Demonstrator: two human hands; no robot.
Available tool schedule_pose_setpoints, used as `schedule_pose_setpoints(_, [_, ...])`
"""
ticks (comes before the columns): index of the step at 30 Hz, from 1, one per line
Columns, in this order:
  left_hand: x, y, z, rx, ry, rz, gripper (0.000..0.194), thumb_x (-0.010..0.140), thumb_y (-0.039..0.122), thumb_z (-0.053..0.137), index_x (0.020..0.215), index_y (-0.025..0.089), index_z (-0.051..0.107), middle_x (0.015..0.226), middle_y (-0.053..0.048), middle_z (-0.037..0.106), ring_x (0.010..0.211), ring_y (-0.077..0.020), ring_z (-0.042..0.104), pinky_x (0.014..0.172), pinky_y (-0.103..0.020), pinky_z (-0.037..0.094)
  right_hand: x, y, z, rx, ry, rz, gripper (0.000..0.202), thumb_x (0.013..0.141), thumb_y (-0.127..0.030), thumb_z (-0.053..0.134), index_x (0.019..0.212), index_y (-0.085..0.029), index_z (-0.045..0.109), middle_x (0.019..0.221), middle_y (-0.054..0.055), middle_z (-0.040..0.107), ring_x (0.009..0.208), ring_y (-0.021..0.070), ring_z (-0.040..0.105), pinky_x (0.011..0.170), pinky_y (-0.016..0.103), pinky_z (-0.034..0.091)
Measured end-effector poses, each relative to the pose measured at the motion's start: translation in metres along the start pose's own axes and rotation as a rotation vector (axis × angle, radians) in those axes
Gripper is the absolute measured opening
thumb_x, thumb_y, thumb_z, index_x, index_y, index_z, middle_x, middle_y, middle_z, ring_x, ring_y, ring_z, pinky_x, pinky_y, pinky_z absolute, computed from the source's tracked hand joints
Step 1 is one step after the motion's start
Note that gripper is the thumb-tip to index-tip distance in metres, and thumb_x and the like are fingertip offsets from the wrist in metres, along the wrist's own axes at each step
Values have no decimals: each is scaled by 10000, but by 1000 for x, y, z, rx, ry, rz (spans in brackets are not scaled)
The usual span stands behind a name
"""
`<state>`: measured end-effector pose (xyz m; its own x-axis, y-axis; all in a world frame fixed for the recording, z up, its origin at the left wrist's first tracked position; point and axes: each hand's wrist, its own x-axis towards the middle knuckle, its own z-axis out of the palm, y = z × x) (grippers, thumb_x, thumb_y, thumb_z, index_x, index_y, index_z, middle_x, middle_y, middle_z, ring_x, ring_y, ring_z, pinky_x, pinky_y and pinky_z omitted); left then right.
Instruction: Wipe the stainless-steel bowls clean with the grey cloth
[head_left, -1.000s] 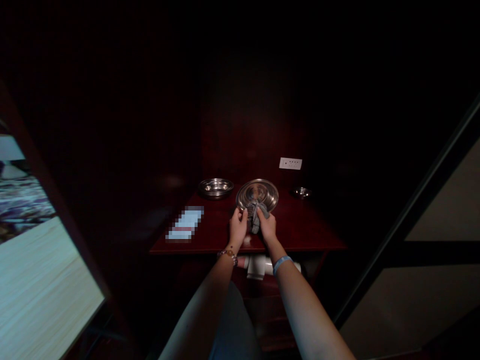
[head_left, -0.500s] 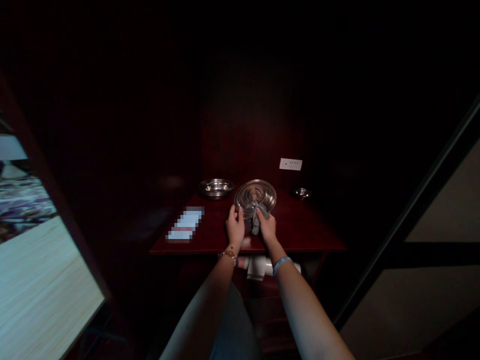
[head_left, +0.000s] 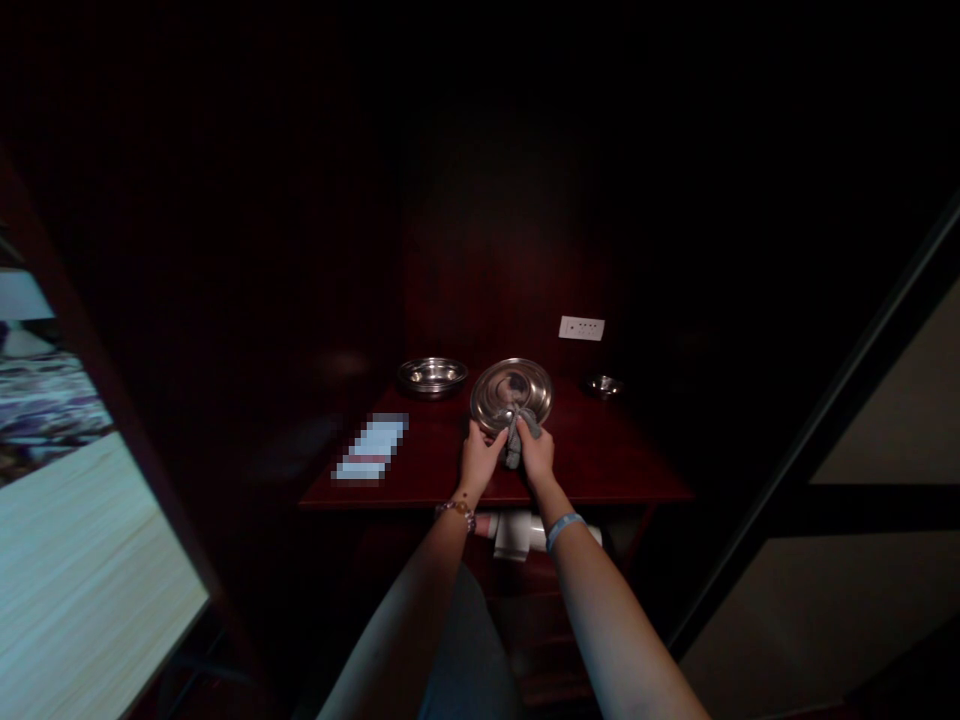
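Observation:
A round, shiny metal plate (head_left: 489, 392) is held up at a tilt above the dark red desk, its inner face towards me. My left hand (head_left: 480, 450) grips the plate's lower left rim, thumb on the front. A crumpled grey cloth (head_left: 513, 450) hangs over the lower rim. My right hand (head_left: 537, 450) pinches this cloth against the plate's lower right edge. The fingers behind the plate are hidden.
On the red desk (head_left: 600, 460), a wide metal bowl (head_left: 433, 376) stands at the back left and a small metal bowl (head_left: 603, 386) at the back right. A blurred white paper (head_left: 372, 450) lies at left. A socket (head_left: 582, 328) is on the wall.
My left thumb has shifted right along the plate's lower rim towards the cloth. The plate has turned slightly, and the cloth sits a little differently on its edge.

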<state>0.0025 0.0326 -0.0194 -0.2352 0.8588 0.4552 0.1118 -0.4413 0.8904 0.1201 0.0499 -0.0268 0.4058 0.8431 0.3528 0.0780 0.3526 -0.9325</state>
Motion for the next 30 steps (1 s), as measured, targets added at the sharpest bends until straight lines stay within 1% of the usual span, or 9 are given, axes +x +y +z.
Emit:
schedule_pose_setpoints(4, [1,-2,0,-4,-9,1,326,745,351,730,963,188,549,846,-69,720,727,-173,680,704,-270,509,2,2,1,-31,8,33,466,729,-560,661,873,-127,754,840,102,764,785,227,704,635,252,495])
schedule_pose_setpoints(8, [0,-2,0,26,-16,9,293,784,349,691,977,183,547,890,-85,723,747,-176,684,723,-283,515,2,2,1,-24,2,26,478,729,-565,659,909,-132,756,864,98,767,801,226,704,658,255,502])
schedule_pose_setpoints(16, [1,-4,1,32,-35,15,283,817,337,650,1013,170,531,958,-110,720,809,-178,690,751,-291,524,0,0,1,-41,-7,43,490,730,-578,651,899,-130,754,860,103,767,831,238,704,657,256,495])
schedule_pose_setpoints(26, [3,-9,2,-39,-50,-14,331,798,398,671,992,176,519,931,-105,722,778,-187,704,698,-292,539,2,1,0,-79,-3,41,466,722,-578,655,851,-141,752,840,105,767,793,240,707,644,258,490])
schedule_pose_setpoints(30, [4,-11,3,-50,-53,-30,308,804,389,669,963,178,510,931,-107,725,781,-183,708,691,-283,547,1,1,0,-68,-3,37,464,729,-575,651,864,-142,752,849,106,768,799,239,708,644,258,493])
